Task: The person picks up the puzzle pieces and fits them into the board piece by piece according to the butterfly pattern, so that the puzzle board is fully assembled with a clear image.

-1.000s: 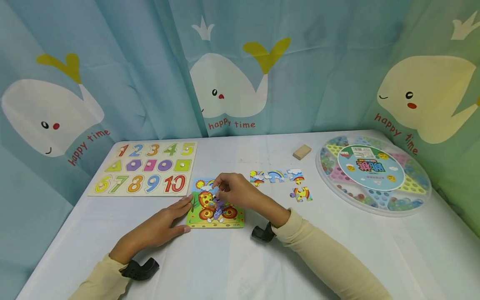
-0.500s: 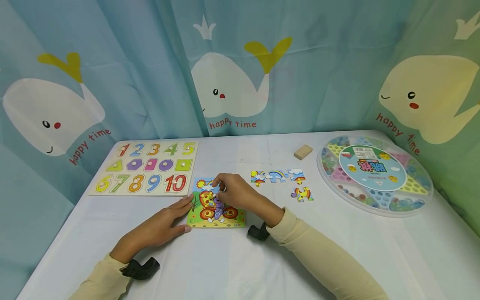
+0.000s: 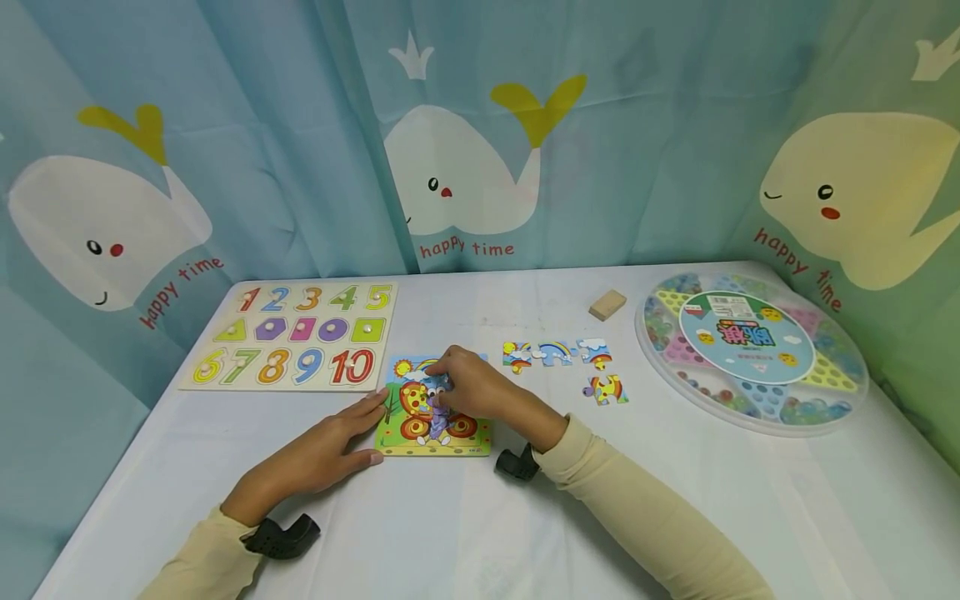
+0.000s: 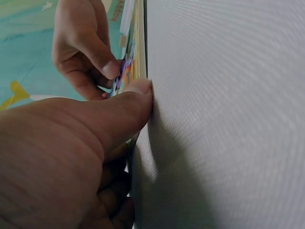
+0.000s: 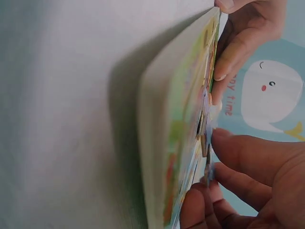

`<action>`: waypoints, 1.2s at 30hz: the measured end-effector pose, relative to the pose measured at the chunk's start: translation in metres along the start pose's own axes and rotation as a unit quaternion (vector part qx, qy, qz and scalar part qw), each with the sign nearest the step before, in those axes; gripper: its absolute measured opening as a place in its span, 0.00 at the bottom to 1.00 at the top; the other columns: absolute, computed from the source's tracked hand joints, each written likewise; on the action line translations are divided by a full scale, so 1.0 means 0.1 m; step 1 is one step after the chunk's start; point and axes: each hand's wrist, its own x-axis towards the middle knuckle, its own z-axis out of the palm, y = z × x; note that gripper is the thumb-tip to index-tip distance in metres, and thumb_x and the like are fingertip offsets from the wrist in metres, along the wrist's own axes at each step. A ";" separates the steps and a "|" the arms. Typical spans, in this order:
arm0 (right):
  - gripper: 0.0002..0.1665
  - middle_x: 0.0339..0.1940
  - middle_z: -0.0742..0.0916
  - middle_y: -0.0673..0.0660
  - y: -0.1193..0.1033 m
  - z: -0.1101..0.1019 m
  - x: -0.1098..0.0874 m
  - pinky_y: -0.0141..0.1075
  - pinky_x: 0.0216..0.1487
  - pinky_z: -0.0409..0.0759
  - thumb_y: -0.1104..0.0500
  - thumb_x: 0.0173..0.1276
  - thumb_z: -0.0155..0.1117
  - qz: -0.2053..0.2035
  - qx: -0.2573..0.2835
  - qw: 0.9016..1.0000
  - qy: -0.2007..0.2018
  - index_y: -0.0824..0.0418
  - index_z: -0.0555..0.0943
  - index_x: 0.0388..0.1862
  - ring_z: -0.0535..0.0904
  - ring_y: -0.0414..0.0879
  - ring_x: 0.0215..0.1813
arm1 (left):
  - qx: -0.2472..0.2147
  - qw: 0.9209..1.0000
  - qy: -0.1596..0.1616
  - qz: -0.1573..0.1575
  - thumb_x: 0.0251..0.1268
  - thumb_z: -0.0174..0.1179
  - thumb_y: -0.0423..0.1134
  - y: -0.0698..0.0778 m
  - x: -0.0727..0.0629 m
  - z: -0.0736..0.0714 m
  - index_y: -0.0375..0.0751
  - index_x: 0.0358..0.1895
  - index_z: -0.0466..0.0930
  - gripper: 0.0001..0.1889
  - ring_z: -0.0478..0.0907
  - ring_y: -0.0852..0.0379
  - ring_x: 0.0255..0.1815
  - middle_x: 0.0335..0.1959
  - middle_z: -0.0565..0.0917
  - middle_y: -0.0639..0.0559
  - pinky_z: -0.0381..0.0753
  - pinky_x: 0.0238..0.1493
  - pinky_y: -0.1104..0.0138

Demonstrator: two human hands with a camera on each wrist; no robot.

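A small butterfly jigsaw puzzle board lies flat on the table in the head view. Against its left side rests my left hand, fingers extended along the edge and thumb at the near corner. Over the upper middle of the board, my right hand pinches a blue and purple puzzle piece between thumb and fingers. The right wrist view has this piece tilted close over the board's surface, partly covered by the fingertips. My right hand hides the board's upper right part.
Several loose puzzle pieces lie right of the board. A number and shape board stands back left, a small wooden block at the back. On the right is a round Chinese checkers box. A whale curtain hangs behind the table.
My right fingers have shifted slightly, and the piece they pinch has turned so more of its printed face shows on the board. The left hand stays in place.
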 end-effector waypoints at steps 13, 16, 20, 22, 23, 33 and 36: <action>0.26 0.53 0.79 0.61 0.03 0.01 0.02 0.37 0.44 0.76 0.62 0.65 0.69 -0.012 -0.036 0.999 -0.030 0.68 0.78 0.61 0.73 0.47 0.46 | -0.004 1.000 0.002 -0.002 0.65 0.65 0.45 0.01 0.00 -0.01 0.35 0.73 0.61 0.37 0.48 0.45 0.77 0.78 0.50 0.49 0.58 0.70 0.50; 0.26 0.53 0.79 0.62 0.03 0.01 0.02 0.37 0.45 0.77 0.62 0.65 0.69 -0.010 -0.041 0.999 -0.031 0.68 0.78 0.61 0.73 0.47 0.48 | -0.004 1.000 0.001 -0.001 0.65 0.64 0.45 0.00 -0.01 0.00 0.34 0.73 0.61 0.37 0.48 0.46 0.77 0.78 0.50 0.49 0.58 0.70 0.50; 0.28 0.53 0.79 0.62 0.03 0.01 0.02 0.37 0.45 0.77 0.61 0.64 0.70 -0.003 -0.040 0.999 -0.031 0.68 0.77 0.62 0.73 0.47 0.48 | -0.005 1.000 0.001 -0.001 0.66 0.64 0.45 0.00 0.00 0.00 0.34 0.73 0.61 0.37 0.48 0.46 0.77 0.78 0.50 0.49 0.58 0.70 0.50; 0.28 0.53 0.78 0.62 0.03 0.02 0.02 0.37 0.45 0.76 0.61 0.64 0.70 -0.001 -0.038 0.999 -0.030 0.68 0.77 0.62 0.73 0.47 0.47 | -0.005 1.000 0.001 0.000 0.66 0.64 0.45 0.00 0.00 0.00 0.34 0.73 0.60 0.37 0.47 0.46 0.77 0.78 0.50 0.49 0.57 0.70 0.50; 0.27 0.53 0.78 0.62 0.02 0.01 0.02 0.37 0.44 0.76 0.62 0.64 0.70 0.000 -0.036 0.999 -0.030 0.68 0.77 0.61 0.73 0.47 0.46 | -0.004 1.000 0.001 0.000 0.66 0.64 0.45 -0.01 0.00 0.00 0.34 0.73 0.60 0.37 0.47 0.46 0.77 0.78 0.50 0.49 0.57 0.70 0.50; 0.23 0.52 0.78 0.61 0.02 0.02 0.03 0.36 0.41 0.75 0.62 0.64 0.69 0.000 -0.048 0.998 -0.035 0.67 0.80 0.58 0.71 0.48 0.44 | -0.001 1.000 0.000 0.001 0.65 0.65 0.45 -0.01 0.01 0.00 0.34 0.73 0.61 0.37 0.47 0.46 0.77 0.78 0.51 0.49 0.58 0.70 0.51; 0.23 0.53 0.78 0.60 0.02 0.03 0.03 0.37 0.43 0.76 0.62 0.64 0.70 0.005 -0.050 0.998 -0.034 0.67 0.80 0.58 0.71 0.48 0.45 | 0.000 1.000 0.000 0.000 0.65 0.65 0.45 -0.01 0.01 0.00 0.34 0.73 0.61 0.37 0.47 0.46 0.77 0.78 0.50 0.49 0.58 0.70 0.51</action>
